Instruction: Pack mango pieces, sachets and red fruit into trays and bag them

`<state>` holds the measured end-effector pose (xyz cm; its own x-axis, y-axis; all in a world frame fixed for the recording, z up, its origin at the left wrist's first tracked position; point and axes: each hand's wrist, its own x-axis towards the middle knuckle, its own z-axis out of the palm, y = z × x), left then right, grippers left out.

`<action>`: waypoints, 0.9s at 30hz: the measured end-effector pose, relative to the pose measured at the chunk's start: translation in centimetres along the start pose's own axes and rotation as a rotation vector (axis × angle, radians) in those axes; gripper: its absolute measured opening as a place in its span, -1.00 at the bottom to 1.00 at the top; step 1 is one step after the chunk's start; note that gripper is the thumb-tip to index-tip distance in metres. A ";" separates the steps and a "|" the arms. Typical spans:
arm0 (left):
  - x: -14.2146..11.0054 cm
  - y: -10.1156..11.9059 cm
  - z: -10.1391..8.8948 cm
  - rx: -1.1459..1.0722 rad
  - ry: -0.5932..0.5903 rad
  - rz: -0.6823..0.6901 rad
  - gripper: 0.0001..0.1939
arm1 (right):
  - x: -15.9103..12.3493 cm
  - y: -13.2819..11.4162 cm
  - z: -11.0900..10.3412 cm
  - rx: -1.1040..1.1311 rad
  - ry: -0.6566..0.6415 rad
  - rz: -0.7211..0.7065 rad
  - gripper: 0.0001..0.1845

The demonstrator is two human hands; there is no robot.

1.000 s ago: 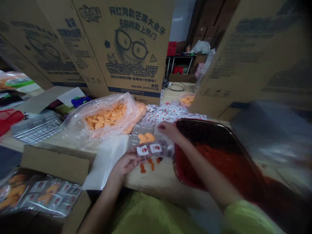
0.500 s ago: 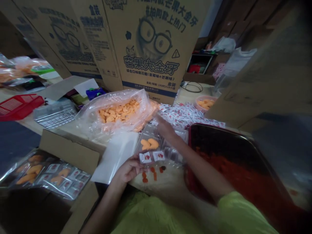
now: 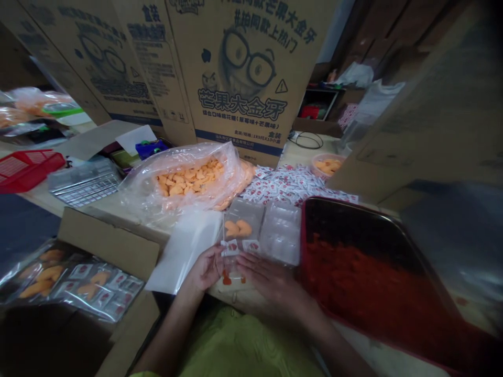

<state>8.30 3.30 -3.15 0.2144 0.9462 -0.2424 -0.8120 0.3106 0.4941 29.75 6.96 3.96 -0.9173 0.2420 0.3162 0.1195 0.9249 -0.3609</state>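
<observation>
- At the bottom centre we see our green shirt (image 3: 236,340); at lower left, a cardboard box (image 3: 106,235) bears clear packs (image 3: 98,283) of orange pieces and sachets.
- Our right hand (image 3: 263,275) lies just below centre, its fingers together and stretched over the lower right of a clear tray (image 3: 244,210); we cannot tell whether they grip it.
- Our left hand (image 3: 208,267) has bent fingers at the tray's left edge; we cannot tell whether they are clamped on it.
- The tray sits between both hands, reaching beyond the fingertips. By its near end we see small red-brown pieces (image 3: 227,279), in it or on the counter (image 3: 294,155), we cannot tell which.
- Two white sachets (image 3: 231,247) lie beside the fingertips, with orange pieces (image 3: 238,228) farther up the tray.
- Just right of it is a second clear tray (image 3: 281,233), then a dark-walled tub (image 3: 338,220) with red contents; left of it, white sheets (image 3: 186,251).
- Beyond, we see a plastic bag (image 3: 133,196) of orange pieces, a sachet heap (image 3: 285,183) and a pink bowl (image 3: 314,170); at far left, a red basket (image 3: 29,170).
- Printed cartons (image 3: 251,118) stand across the top.
</observation>
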 end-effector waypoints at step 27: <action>-0.8 -0.4 1.2 0.191 0.202 0.064 -0.53 | 0.7 4.0 0.2 1.121 0.659 1.017 -0.60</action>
<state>9.08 2.55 -2.15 0.0383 0.9332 -0.3574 -0.6994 0.2805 0.6574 29.49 10.77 2.54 -0.2952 0.9242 -0.2425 -0.0519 -0.2689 -0.9618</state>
